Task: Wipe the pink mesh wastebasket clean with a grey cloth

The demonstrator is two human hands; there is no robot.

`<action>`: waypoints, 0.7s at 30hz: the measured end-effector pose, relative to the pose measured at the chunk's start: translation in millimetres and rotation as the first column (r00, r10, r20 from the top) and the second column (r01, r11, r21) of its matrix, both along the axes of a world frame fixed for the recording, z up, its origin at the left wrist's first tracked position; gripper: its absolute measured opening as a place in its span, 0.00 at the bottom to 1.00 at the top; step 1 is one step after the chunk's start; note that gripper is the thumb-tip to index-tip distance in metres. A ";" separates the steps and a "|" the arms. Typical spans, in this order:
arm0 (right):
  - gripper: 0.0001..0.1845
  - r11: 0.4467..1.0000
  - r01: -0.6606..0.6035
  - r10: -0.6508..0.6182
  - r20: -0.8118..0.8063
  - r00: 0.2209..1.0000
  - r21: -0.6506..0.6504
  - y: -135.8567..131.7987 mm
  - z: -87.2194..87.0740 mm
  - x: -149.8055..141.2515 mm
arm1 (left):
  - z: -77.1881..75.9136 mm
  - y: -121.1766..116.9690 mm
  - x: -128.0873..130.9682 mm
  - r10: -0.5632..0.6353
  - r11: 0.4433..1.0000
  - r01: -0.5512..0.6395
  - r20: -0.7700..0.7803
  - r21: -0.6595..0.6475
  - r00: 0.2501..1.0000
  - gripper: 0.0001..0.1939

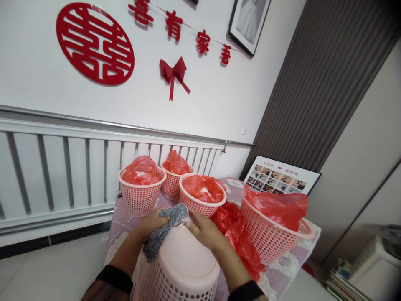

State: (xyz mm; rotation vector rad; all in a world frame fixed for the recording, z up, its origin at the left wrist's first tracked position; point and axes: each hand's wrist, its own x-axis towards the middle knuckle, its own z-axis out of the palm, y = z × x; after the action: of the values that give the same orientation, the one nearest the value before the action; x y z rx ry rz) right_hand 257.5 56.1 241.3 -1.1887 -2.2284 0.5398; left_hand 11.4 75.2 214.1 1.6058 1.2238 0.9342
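A pink plastic basket [190, 256] is upside down close in front of me, its solid base tilted up and its side pierced with holes. Bunched in my left hand [153, 221] is a grey speckled cloth [163, 232], pressed against the left and far edge of that base. My right hand [203, 228] grips the base's far right edge, thumb on top and the other fingers partly hidden over the edge. Crumpled red plastic bags [230, 223] lie just beyond it on the table.
Pink baskets lined with red bags stand on the lace-patterned tablecloth [290, 267]: one at left [142, 198], one behind [171, 184], one in the middle [200, 205] and a larger one at right [266, 234]. A radiator [94, 167] and photo board [282, 175] are beyond.
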 end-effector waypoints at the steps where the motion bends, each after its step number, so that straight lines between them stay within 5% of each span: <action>1: 0.33 1.000 0.013 -0.013 0.007 1.000 -0.004 0.8 -1.3 0.1 | -3.5 -6.6 -2.0 0.026 1.000 -0.026 0.016 -0.014 1.000 0.25; 9: 0.23 0.993 0.069 -0.084 0.147 0.986 0.100 18.9 1.5 -4.6 | -20.1 -74.4 2.3 0.185 0.983 -0.183 0.166 -0.026 0.969 0.34; 13: 0.22 0.980 0.092 -0.141 0.283 0.949 0.178 29.0 14.3 -7.6 | -22.0 -86.5 14.3 0.353 0.936 -0.346 0.136 -0.068 0.926 0.38; 16: 0.25 0.956 0.182 -0.248 0.302 0.921 0.230 23.9 19.7 -6.5 | -21.1 -85.1 17.8 0.360 0.933 -0.356 0.138 -0.052 0.923 0.39; 21: 0.30 0.944 0.330 -0.322 0.250 0.913 0.011 -4.4 8.2 0.8 | -26.0 -84.2 17.0 0.385 0.922 -0.385 0.197 -0.039 0.902 0.37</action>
State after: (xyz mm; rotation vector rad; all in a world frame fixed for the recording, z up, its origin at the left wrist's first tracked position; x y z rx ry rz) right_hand 258.3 51.7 249.5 -1.6851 -2.1575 0.3035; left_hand 28.3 -9.0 188.1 1.2509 1.4221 1.3114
